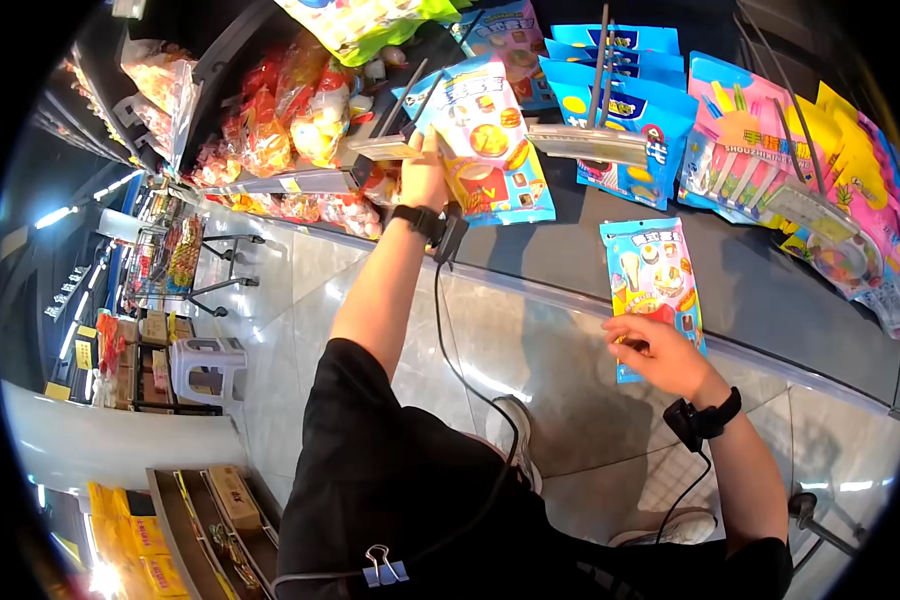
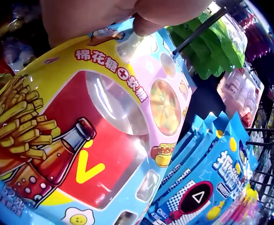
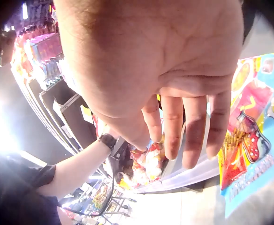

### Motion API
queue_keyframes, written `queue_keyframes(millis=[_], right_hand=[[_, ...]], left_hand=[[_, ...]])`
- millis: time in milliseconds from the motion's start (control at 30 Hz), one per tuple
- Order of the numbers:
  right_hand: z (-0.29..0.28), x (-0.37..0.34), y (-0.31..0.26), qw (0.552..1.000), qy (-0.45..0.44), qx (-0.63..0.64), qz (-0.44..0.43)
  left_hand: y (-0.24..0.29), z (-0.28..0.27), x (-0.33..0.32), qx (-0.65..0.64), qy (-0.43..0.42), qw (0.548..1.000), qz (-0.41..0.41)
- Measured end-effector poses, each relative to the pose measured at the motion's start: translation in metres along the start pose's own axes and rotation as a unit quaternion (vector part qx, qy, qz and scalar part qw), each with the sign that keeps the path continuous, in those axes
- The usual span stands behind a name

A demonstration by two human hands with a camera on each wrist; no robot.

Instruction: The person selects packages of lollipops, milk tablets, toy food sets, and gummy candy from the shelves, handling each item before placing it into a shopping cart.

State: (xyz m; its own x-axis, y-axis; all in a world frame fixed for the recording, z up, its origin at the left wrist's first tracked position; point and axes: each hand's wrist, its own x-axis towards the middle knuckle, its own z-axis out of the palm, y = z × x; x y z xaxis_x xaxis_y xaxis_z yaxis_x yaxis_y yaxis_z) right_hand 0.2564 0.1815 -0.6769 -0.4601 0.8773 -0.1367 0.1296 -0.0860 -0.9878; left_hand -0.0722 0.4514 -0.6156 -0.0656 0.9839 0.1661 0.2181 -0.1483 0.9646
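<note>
My left hand [image 1: 423, 178] is raised to the display and grips a light-blue candy bag [image 1: 485, 145] printed with pizza, hot dog and fries. In the left wrist view, that hand's thumb and fingers lie at the top edge of the bag [image 2: 113, 136], beside a hook's price holder [image 1: 385, 148] in the head view. A second, matching bag [image 1: 650, 265] lies on the dark shelf and overlaps its front edge. Over the lower end of this bag is my right hand [image 1: 665, 355], its fingers loosely extended. In the right wrist view the bag [image 3: 249, 140] shows beyond the fingers.
Blue bags [image 1: 620, 110] hang in a row to the right, with pink finger-candy bags [image 1: 740, 140] farther along. Red and clear bagged sweets [image 1: 280, 110] fill the left rack. A cart [image 1: 170, 260] and white stool [image 1: 208, 370] stand on the tiled floor [image 1: 300, 290].
</note>
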Motion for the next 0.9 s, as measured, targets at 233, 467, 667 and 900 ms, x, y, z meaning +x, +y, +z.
queue_keyframes(millis=[233,467,667,900], right_hand=[[0.005,-0.010,-0.027,0.999,0.009,-0.045,0.012],[0.013,-0.050,-0.086,0.972,0.011,-0.233,-0.006],[0.022,-0.098,-0.122,0.940,0.013,-0.339,0.041],[0.032,-0.118,-0.121,0.922,0.067,-0.355,0.139]], left_hand=[[-0.016,0.036,0.070,-0.160,-0.001,0.987,0.029],[-0.027,0.063,0.132,0.008,0.111,0.994,0.002],[-0.009,0.081,0.157,-0.168,0.066,0.980,0.079],[-0.022,0.082,0.224,-0.065,-0.022,0.987,0.144]])
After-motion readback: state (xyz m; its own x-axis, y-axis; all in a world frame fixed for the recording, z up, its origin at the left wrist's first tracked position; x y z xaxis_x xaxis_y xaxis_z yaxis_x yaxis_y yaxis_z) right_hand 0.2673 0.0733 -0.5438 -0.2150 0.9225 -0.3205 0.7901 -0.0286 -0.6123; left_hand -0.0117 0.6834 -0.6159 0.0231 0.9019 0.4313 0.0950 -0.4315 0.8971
